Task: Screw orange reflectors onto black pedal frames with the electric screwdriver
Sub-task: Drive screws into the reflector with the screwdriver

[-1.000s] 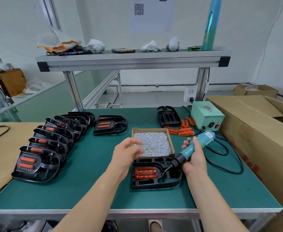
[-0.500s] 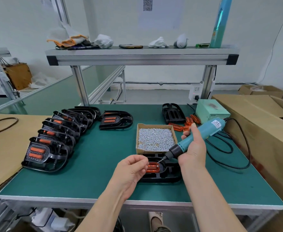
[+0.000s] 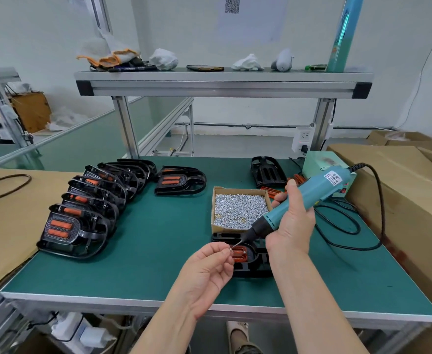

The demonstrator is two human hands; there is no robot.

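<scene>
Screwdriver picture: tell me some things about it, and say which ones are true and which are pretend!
1. The right hand holds the teal electric screwdriver. True.
2. The left hand is empty. False: it pinches a small screw at the screwdriver's tip.
3. The cardboard box holds buttons. False: it holds silver screws.
4. A row of finished pedals stands on the table's left side. True.

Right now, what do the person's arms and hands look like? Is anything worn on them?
The left hand and the right hand wear no gloves; no ring, watch or bracelet shows. The left arm and right arm are bare, with no sleeves in view.
</scene>
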